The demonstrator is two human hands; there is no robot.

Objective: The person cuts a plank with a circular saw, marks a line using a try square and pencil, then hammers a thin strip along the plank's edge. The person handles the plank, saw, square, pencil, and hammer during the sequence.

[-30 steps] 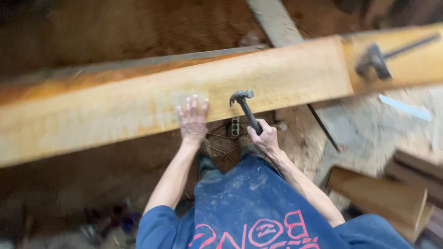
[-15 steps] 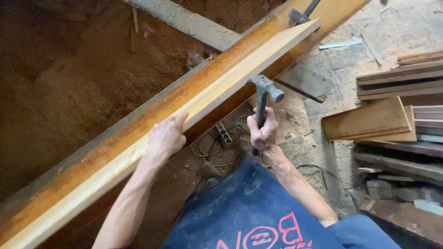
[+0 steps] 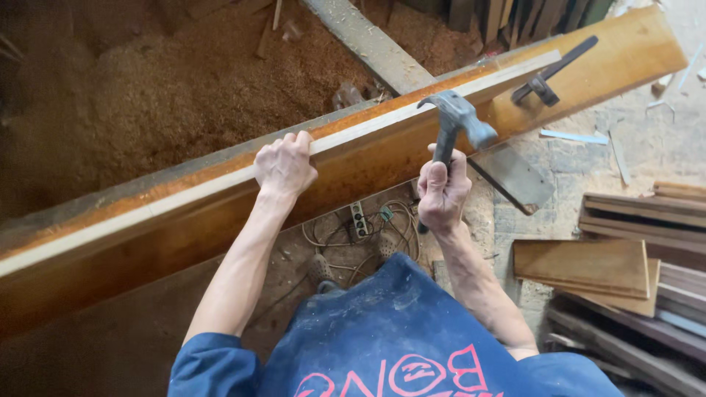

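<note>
Left hand (image 3: 285, 163) clamped over plank (image 3: 382, 140) edge mid-frame; right hand (image 3: 441, 192) fisted around hammer (image 3: 454, 125). Best to strike squarely, keeping fingers clear.

Your left hand (image 3: 285, 163) reaches forward on a nearly straight arm, fingers curled over and gripping. Your right hand (image 3: 442, 194) is fisted, knuckles up, elbow bent.
</note>
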